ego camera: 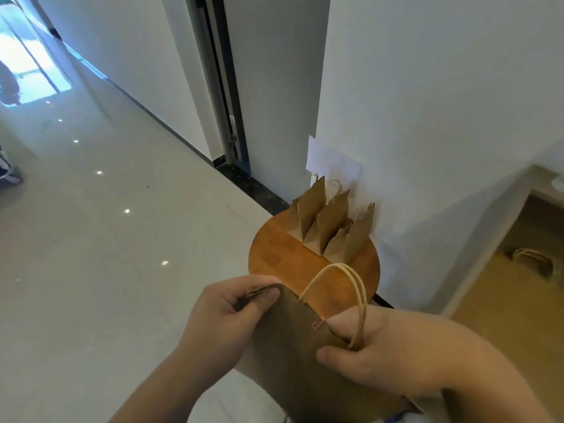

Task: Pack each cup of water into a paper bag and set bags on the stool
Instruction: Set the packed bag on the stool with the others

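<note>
Carrying step, I judge. My left hand [225, 312] pinches one corner of the closed top of the paper bag [293, 346], and my right hand [366, 355] grips that edge by the twine handles [351, 288], with a pink clip [317, 323] between them; any cup inside is hidden. The bag is held up just short of the stool [274, 254], where three bags [329, 227] stand near the wall. Next: lower it level onto the bare front half, then release.
</note>
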Demonstrator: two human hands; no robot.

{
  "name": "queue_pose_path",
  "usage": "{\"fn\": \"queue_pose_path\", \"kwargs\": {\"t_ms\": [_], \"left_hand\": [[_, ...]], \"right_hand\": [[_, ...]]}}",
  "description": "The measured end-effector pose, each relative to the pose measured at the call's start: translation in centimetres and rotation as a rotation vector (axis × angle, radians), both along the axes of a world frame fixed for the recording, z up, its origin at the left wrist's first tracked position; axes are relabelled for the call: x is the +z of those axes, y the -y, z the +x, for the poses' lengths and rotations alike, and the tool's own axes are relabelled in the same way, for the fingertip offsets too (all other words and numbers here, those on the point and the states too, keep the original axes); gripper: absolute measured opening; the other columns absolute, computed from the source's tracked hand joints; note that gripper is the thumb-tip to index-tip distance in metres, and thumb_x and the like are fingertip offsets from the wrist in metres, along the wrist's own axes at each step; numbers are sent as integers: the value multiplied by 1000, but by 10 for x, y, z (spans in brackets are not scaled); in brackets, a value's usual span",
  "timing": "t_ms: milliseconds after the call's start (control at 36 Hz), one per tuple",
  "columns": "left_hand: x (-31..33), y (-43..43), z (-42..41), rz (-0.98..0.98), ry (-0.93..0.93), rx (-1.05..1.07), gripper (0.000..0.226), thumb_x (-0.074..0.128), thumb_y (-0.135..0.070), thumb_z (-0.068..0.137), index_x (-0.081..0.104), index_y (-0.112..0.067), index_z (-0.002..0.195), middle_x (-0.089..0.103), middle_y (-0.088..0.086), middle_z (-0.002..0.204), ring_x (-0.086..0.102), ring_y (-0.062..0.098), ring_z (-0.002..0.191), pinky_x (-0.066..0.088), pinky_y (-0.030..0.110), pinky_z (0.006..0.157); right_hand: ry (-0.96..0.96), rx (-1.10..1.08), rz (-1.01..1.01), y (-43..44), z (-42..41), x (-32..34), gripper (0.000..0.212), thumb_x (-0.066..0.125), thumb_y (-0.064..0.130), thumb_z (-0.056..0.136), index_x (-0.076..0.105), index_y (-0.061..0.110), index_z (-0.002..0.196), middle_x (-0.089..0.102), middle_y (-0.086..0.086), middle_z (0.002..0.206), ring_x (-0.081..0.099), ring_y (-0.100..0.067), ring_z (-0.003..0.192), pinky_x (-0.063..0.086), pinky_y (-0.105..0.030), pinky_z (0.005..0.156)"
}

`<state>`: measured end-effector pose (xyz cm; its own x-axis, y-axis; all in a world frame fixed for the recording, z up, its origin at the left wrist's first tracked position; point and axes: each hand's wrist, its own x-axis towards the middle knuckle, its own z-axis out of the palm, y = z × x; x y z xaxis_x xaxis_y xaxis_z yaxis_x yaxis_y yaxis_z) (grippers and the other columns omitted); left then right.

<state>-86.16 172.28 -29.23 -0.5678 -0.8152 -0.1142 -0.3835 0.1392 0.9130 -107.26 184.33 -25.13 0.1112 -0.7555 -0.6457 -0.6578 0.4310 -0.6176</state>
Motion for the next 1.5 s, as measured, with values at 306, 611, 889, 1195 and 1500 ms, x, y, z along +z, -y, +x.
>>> {"fn": "queue_pose_path", "kwargs": {"t_ms": [306,611,889,1195,1500], "left_hand": [[3,140,-47,-34,130,-94,26,64,-54,89,73,-56,114,71,-36,113,64,-1,115,51,33,108],[-23,306,-106,-85,-19,-265,32,49,-48,103,57,-78,108,62,-49,111,57,-27,107,43,3,78],[-36,353,-209,-64,-201,-416,32,48,-50,102,68,-50,127,72,-24,124,69,2,116,58,48,100],[-69,348,-293,-90,-49,-469,30,50,-37,106,67,-51,126,72,-25,122,71,2,111,60,44,93],[-83,349,-341,-148,167,-389,33,52,-31,107,64,-56,123,68,-35,119,68,-11,105,57,19,74]], "right_hand": [[-151,-210,20,115,-22,-31,34,53,53,101,63,22,93,65,-6,83,68,-21,75,63,-43,81],[-243,-827,174,165,-81,-90,20,54,31,100,71,22,105,76,-1,100,72,-17,93,61,-36,87],[-261,-1324,177,163,-153,-159,25,52,18,99,69,3,89,64,-9,72,54,-22,64,39,-29,56],[-228,-1454,274,186,-280,-267,15,52,16,97,57,13,83,61,-9,82,58,-25,69,42,-32,55],[-91,-1438,269,209,-345,-350,17,45,20,109,58,10,104,60,-13,92,59,-27,78,45,-36,66]]}}
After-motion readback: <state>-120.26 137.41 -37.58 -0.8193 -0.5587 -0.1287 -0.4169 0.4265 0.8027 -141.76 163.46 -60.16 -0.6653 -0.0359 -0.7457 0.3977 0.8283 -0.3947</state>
